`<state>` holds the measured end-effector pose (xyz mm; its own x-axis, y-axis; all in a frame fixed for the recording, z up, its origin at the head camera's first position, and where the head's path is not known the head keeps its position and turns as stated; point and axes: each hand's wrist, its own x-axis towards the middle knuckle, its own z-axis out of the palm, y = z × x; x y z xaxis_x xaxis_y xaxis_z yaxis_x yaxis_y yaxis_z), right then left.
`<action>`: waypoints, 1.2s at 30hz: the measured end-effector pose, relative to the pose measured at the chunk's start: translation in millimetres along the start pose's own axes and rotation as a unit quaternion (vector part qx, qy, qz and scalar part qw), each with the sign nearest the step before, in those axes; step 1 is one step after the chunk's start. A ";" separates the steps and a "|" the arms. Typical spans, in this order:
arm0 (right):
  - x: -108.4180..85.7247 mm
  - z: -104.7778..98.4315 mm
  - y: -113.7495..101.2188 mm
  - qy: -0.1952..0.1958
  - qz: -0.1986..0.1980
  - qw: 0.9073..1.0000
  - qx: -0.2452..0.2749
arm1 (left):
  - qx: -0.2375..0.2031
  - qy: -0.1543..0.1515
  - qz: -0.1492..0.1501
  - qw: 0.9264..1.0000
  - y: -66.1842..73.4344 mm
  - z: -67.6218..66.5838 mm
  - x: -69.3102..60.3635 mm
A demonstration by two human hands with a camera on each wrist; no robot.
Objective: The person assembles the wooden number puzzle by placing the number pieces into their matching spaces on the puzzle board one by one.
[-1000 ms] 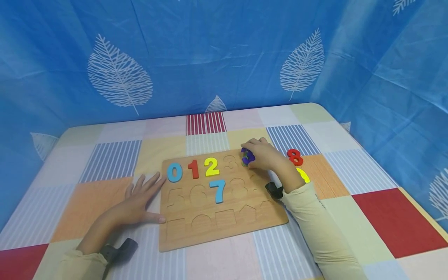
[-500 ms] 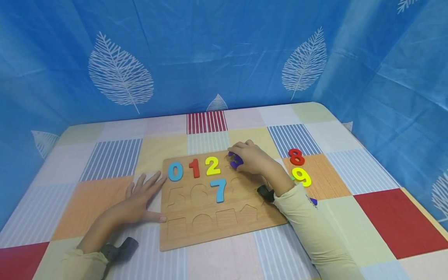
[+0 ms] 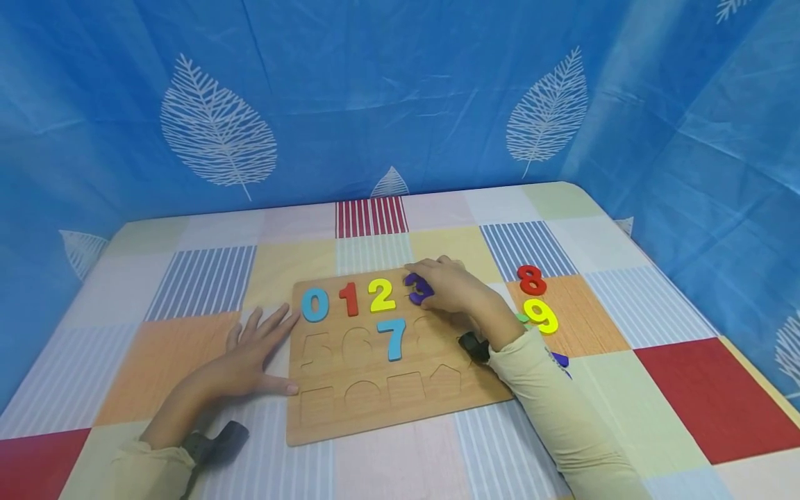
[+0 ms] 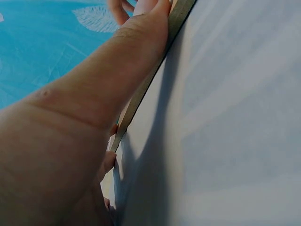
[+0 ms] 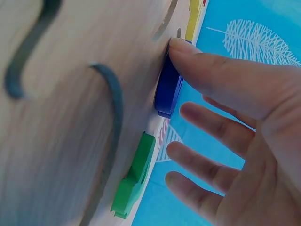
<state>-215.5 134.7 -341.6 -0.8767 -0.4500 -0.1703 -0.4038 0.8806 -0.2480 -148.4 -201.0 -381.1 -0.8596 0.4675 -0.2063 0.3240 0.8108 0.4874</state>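
Thumb contact only: right hand (image 3: 455,286) touching purple 3 (image 5: 168,89), fingers spreading loose

Item, purple 3: lying on the wooden board (image 3: 400,420), top row, just right of the yellow 2 (image 3: 384,304). I am seeing the right thumb touching it and the other fingers standing clear, clasping nothing. I am not managing to tell whether it is sitting flush in its recess.

Item, left hand (image 3: 246,362): resting at the board's left edge, fingers extending apart, holding nothing.

Items, on board: blue 0 (image 3: 305,305), red 1 (image 3: 352,301) and the yellow 2 are running left to right along the top row. Blue 7 (image 3: 395,340) is lying in the middle row. My right wrist view is showing a green piece (image 5: 135,176) near the purple 3.

Items, off board: red 8 (image 3: 532,280) and yellow 9 (image 3: 546,318) are lying to the right on the patchwork cloth (image 3: 706,403); a purple piece (image 3: 561,360) is partly hiding behind the right sleeve (image 3: 550,396).

Item, backdrop: blue curtain (image 3: 375,83) with white leaves, hanging behind.
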 end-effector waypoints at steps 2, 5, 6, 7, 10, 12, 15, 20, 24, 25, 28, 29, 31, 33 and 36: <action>-0.3 -0.4 0.2 -0.002 0.001 1.000 -0.002 | -0.001 0.000 0.001 1.000 -0.2 -0.1 -0.2; -1.5 -1.7 -0.9 -0.003 0.000 1.000 -0.008 | -0.002 0.004 0.007 1.000 -0.8 -0.6 -0.9; -2.0 -2.1 -1.5 -0.004 -0.001 1.000 -0.010 | -0.002 0.004 0.009 1.000 -0.8 -0.9 -1.1; -2.4 -2.2 -1.7 -0.004 -0.001 1.000 -0.012 | -0.002 0.004 0.010 1.000 -0.8 -1.1 -1.1; -3.3 -2.3 -2.6 -0.005 -0.006 1.000 -0.018 | -0.003 0.002 0.009 1.000 0.5 -1.3 -0.7; -3.0 -2.2 -3.1 -0.005 -0.008 1.000 -0.014 | -0.001 0.002 0.008 1.000 1.0 -1.5 -0.4; -2.5 -1.4 -3.4 -0.007 -0.008 1.000 -0.003 | 0.000 0.000 0.006 1.000 1.1 -1.0 -0.4; -2.0 0.9 -3.3 -0.003 -0.007 1.000 0.002 | 0.001 -0.002 0.001 1.000 1.4 0.0 -0.5; -0.6 2.0 -3.2 0.005 0.006 1.000 -0.003 | -0.001 0.000 -0.002 1.000 1.6 0.0 -1.0; -0.3 1.9 -3.1 0.006 0.008 1.000 -0.005 | -0.002 0.000 -0.003 1.000 1.7 0.0 -1.2; 0.5 1.5 -2.0 0.005 0.012 1.000 0.000 | 0.000 0.000 -0.004 1.000 1.1 0.1 -1.2; 0.5 1.4 -1.2 0.005 0.012 1.000 0.002 | 0.002 0.000 -0.005 1.000 1.0 0.2 -1.2; -0.6 0.9 0.8 0.005 0.013 1.000 0.005 | 0.005 0.002 -0.005 1.000 0.4 0.8 -0.8; -2.4 0.8 3.9 0.010 0.015 1.000 0.006 | 0.007 0.005 -0.002 1.000 -0.1 1.7 -0.4; -6.5 0.9 10.5 0.017 0.023 1.000 0.008 | 0.009 0.005 -0.004 1.000 0.0 2.7 0.2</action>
<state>-213.9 146.8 -343.9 -0.9029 -0.4030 -0.1495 -0.3583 0.8978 -0.2562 -147.5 -200.0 -383.5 -0.8660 0.4580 -0.2008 0.3249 0.8204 0.4705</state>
